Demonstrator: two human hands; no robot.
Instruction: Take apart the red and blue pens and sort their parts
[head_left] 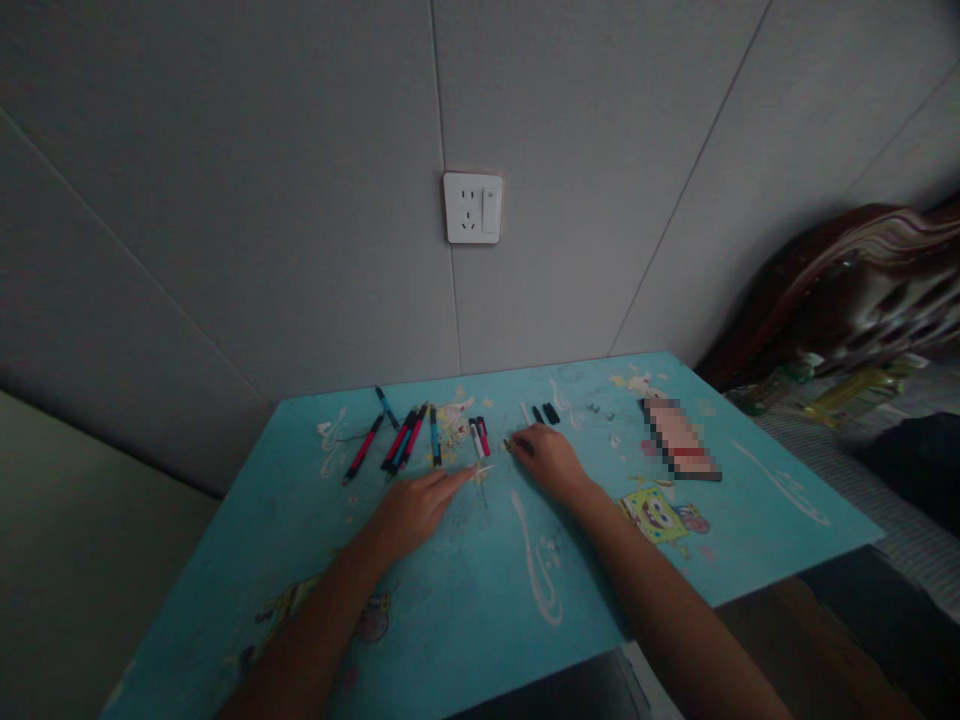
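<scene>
My left hand [420,508] is low over the blue table, its fingers closed at the tips on a thin white stick [486,468]. Pinched together, the fingers of my right hand [551,460] are at the tabletop around a small dark piece with a yellowish end [508,445], too small to name. Between and beyond both hands lie a white pen part [475,440] and a red pen part [483,436]. Just past my right hand are black pieces [551,413] and a slim white piece [525,411]. Several red-and-black and blue-and-black pens [405,440] lie left of them.
The blue cartoon-printed table [465,600] stands against a grey panelled wall [337,200] with a white socket [472,208]. A phone-like slab [681,440], its screen blurred, lies on the right. Beyond the right edge is a dark carved headboard [847,290].
</scene>
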